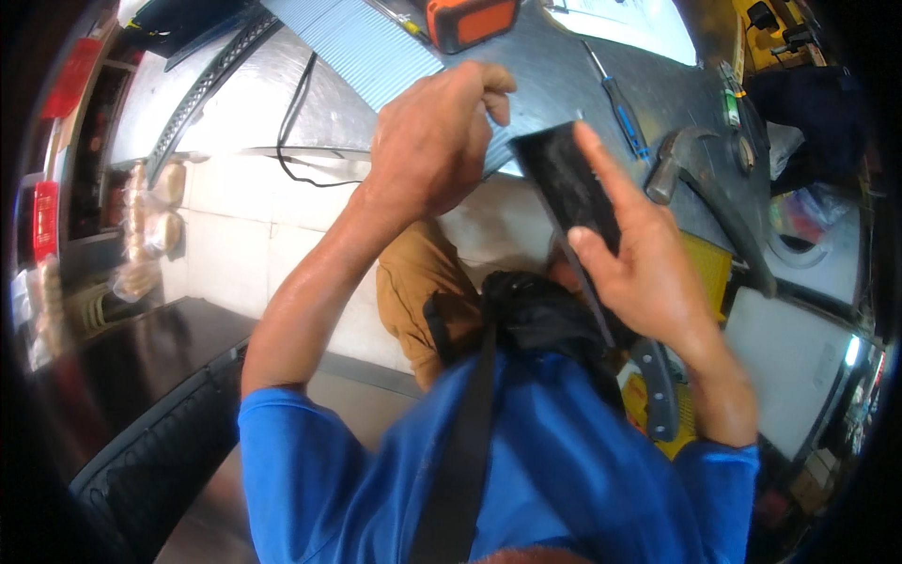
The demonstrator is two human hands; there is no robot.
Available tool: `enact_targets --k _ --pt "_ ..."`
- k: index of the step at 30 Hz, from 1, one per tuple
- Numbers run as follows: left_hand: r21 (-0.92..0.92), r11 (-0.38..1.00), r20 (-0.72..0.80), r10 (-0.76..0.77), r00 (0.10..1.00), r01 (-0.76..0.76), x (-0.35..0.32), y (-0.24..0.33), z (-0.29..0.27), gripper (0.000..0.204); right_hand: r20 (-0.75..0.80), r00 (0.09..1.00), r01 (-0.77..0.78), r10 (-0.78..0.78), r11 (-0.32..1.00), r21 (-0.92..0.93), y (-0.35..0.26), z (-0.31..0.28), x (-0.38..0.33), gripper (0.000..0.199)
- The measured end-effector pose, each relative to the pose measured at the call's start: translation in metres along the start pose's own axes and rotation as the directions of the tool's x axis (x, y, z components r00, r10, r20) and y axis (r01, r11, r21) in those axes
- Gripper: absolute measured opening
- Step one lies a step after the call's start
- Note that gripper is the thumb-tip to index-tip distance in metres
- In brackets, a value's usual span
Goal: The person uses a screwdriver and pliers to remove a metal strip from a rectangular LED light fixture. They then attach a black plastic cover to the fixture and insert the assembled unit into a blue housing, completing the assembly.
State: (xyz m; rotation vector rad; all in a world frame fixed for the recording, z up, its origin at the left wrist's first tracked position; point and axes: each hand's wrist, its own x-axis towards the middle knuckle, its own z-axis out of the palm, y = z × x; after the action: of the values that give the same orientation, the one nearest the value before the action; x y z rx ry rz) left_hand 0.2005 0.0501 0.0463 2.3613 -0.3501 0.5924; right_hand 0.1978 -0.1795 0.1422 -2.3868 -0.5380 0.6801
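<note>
A cleaver with a dark, broad blade and a black riveted handle is in my right hand. The thumb and index finger press along the blade, and the handle slants back beneath my wrist. My left hand is closed, fingers curled, above a light-blue ribbed sheet on the metal table. Whatever lies inside those fingers, if anything, is hidden. The blade's far end is a short way right of the left hand, apart from it.
A blue-handled screwdriver and a hammer lie on the table's right side. An orange-and-black case stands at the back. A black cable hangs over the front edge, near a perforated metal strip. A yellow crate is at right.
</note>
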Motion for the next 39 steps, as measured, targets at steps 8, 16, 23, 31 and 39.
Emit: enact_targets --k 8,16,23,31,39 --pt "0.003 1.0 0.009 -0.018 1.0 0.018 0.0 -0.001 0.0 0.025 -0.121 0.979 0.17 -0.166 0.985 0.025 0.029 0.001 -0.008 0.082" --pt "-0.029 0.997 0.084 0.074 0.994 -0.072 0.002 -0.003 -0.009 0.022 -0.067 0.991 0.118 -0.116 0.993 0.023 0.036 -0.006 0.001 0.08" --pt "0.298 0.872 0.351 0.278 0.894 -0.388 -0.01 -0.02 -0.025 0.075 -0.323 0.897 0.319 -0.301 0.948 0.002 0.065 -0.042 0.049 0.083" --pt "0.303 0.786 0.015 0.561 0.828 -0.538 0.041 0.013 -0.063 0.076 -0.241 0.969 0.024 -0.061 0.988 -0.151 0.095 -0.111 0.164 0.086" --pt "0.236 0.664 -0.827 0.52 0.211 -0.71 0.116 0.1 -0.122 0.042 -0.44 0.401 0.683 -0.804 0.582 -0.441 -0.024 -0.092 0.103 0.11"
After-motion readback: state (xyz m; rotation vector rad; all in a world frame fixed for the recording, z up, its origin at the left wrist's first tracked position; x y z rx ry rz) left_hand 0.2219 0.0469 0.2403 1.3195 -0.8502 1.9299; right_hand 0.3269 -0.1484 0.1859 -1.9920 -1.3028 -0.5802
